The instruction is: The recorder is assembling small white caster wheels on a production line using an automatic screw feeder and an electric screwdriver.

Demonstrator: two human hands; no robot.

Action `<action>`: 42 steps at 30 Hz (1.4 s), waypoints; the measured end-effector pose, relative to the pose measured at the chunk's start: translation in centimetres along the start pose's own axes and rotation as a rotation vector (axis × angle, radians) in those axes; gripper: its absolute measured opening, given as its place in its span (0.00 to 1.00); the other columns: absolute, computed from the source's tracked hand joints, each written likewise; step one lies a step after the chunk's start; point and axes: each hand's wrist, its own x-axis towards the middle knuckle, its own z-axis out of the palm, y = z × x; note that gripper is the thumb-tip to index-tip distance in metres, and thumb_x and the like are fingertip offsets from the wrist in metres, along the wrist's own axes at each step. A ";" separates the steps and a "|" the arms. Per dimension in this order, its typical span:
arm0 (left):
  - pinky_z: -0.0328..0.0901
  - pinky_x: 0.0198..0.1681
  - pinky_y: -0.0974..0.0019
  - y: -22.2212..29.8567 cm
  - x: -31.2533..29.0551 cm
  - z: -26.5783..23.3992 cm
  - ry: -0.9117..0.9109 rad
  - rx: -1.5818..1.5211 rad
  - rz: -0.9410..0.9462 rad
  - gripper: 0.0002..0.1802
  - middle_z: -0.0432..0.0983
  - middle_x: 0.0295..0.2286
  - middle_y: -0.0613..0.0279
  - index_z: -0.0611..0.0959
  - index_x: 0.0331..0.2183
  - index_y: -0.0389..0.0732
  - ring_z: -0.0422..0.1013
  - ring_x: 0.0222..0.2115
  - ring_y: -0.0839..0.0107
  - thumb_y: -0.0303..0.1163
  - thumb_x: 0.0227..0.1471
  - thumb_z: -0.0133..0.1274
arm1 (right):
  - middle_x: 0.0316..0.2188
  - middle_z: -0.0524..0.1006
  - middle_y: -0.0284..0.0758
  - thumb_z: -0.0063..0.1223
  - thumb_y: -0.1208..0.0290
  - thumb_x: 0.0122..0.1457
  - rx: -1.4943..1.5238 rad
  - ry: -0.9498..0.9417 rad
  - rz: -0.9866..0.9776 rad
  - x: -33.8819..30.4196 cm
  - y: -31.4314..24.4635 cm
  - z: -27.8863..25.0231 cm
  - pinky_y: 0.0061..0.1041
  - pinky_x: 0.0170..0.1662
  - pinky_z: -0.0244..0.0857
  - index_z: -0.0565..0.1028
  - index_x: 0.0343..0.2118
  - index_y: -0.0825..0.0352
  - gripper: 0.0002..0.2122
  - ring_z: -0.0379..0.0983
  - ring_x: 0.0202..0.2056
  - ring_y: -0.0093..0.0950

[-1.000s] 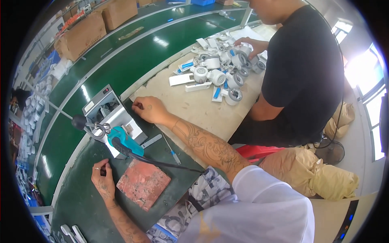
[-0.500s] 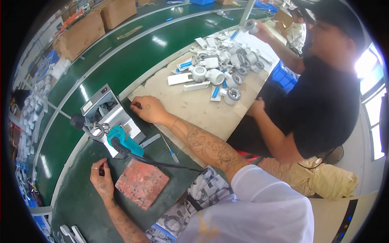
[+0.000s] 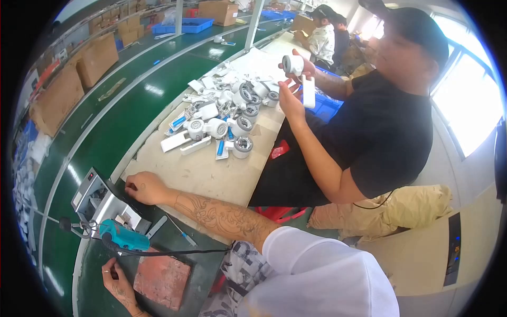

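Observation:
My left hand point(image 3: 119, 282) rests on the dark green bench beside a worn reddish square block point(image 3: 161, 277); its fingers are loosely bent, thumb apart, holding nothing visible. My right hand point(image 3: 145, 187) lies at the corner of the beige tabletop point(image 3: 185, 171), fingers curled in, with nothing visible in them. Between the hands stands a grey metal box device point(image 3: 84, 198) with a small red display. A teal electric screwdriver point(image 3: 124, 235) with a black cord is in front of it. A flat grey strip point(image 3: 157, 227) and a thin blue-handled screwdriver point(image 3: 184, 232) lie near my right forearm.
White and grey round-headed parts point(image 3: 216, 127) are heaped on the beige tabletop. At the right, a co-worker point(image 3: 364, 127) holds a round-headed part point(image 3: 293, 64) and a white piece point(image 3: 308, 91). A green conveyor point(image 3: 134, 113) runs along the left; cardboard boxes point(image 3: 97, 58) stand beyond.
The view has turned rightward, so my hands and bench appear lower and further left. The co-worker's hands have come together, now with a white piece too. My hands keep nearly the same pose.

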 end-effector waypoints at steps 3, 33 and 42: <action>0.62 0.32 0.70 0.5 0.2 0.3 -0.003 0.011 -0.012 0.09 0.77 0.34 0.64 0.84 0.43 0.35 0.67 0.29 0.75 0.24 0.64 0.52 | 0.28 0.83 0.42 0.61 0.64 0.57 -0.004 0.012 0.001 0.1 0.4 -0.5 0.44 0.38 0.72 0.83 0.32 0.63 0.08 0.80 0.33 0.45; 0.62 0.31 0.70 0.2 0.1 0.1 0.017 -0.005 0.036 0.11 0.78 0.34 0.63 0.85 0.44 0.35 0.68 0.29 0.76 0.26 0.65 0.51 | 0.28 0.83 0.42 0.61 0.64 0.56 0.012 0.008 0.013 0.0 -0.1 -0.4 0.44 0.39 0.73 0.82 0.30 0.64 0.08 0.80 0.34 0.46; 0.64 0.33 0.68 0.6 0.1 0.1 0.019 0.034 -0.001 0.10 0.77 0.33 0.62 0.85 0.44 0.35 0.69 0.30 0.73 0.25 0.64 0.51 | 0.30 0.84 0.41 0.61 0.64 0.59 0.008 -0.042 0.044 0.0 -0.3 -0.6 0.43 0.40 0.74 0.83 0.32 0.63 0.08 0.81 0.35 0.45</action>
